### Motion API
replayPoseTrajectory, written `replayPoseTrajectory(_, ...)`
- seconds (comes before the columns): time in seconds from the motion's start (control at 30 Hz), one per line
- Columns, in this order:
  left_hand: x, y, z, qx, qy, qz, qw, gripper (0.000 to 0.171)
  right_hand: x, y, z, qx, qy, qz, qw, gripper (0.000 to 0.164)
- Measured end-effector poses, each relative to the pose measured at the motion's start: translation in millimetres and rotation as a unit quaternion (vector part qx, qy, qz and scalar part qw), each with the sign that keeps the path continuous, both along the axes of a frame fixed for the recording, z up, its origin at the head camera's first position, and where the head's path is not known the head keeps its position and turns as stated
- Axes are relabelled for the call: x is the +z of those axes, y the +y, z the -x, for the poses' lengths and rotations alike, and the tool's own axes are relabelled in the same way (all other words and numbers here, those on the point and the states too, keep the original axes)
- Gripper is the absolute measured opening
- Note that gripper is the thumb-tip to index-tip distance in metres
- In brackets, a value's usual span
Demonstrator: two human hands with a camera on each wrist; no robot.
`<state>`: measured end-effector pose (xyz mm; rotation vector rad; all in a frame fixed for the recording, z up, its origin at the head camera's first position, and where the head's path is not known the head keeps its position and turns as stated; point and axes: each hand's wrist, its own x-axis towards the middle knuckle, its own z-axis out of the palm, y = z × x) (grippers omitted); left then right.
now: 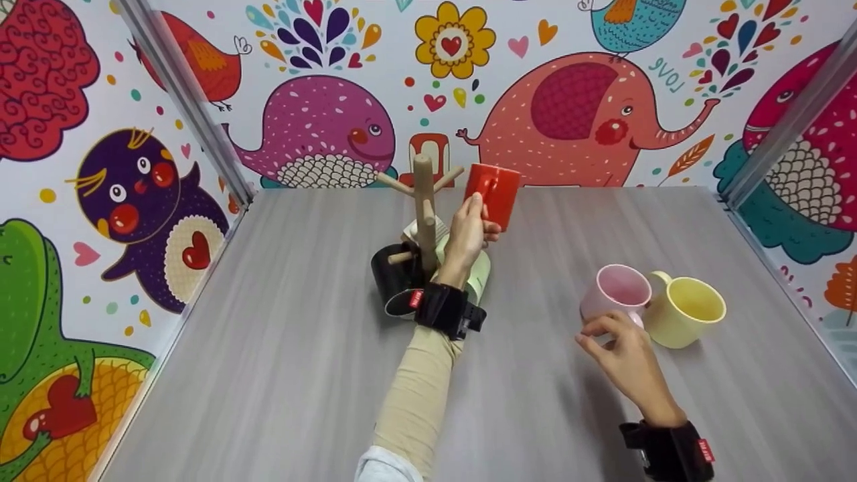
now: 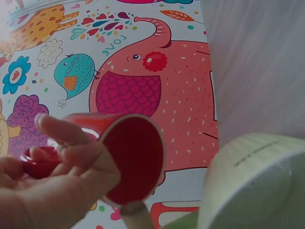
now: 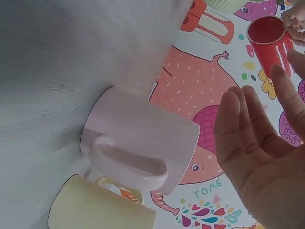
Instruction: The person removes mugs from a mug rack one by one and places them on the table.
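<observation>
My left hand (image 1: 466,234) grips a red mug (image 1: 501,194) by its handle, raised beside the wooden mug tree (image 1: 423,201). In the left wrist view, the mouth of the red mug (image 2: 136,157) is turned toward a wooden peg (image 2: 136,214); whether they touch I cannot tell. A black mug (image 1: 388,274) and a light green mug (image 1: 479,274) hang low on the tree, the green one partly behind my forearm. Over the table, my right hand (image 1: 626,358) holds nothing, its fingers loosely bent close to an upright pink mug (image 1: 619,288).
A yellow mug (image 1: 689,311) stands upright just right of the pink one. Behind the tree's post, a pale striped thing (image 1: 438,227) shows only in part. Printed walls (image 1: 321,127) enclose the grey table (image 1: 281,375) at the back and sides.
</observation>
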<state>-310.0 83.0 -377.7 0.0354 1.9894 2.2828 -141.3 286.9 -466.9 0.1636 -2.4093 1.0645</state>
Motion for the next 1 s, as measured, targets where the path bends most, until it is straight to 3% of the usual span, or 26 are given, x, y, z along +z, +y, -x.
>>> replayPoseTrajectory(0.3, -5.2, -18.5, -30.7, -0.032, 0.04, -0.051, 0.9974, 0.041, -0.4, -3.6, 1.3, 0.007, 0.028, -0.011, 1.0, 0.016)
replayPoseTrajectory(0.7, -30.5, -61.5, -77.8, -0.039, 0.077, -0.082, 0.9929, 0.045, 2.3, -10.7, 0.2, 0.015, 0.03, 0.02, 0.999, 0.017)
replayPoseTrajectory(1.0, -42.2, -80.2, -101.9, -0.055, 0.075, -0.13, 0.9872, 0.042, 4.1, -7.9, 3.9, 0.024, 0.061, 0.015, 0.998, 0.022)
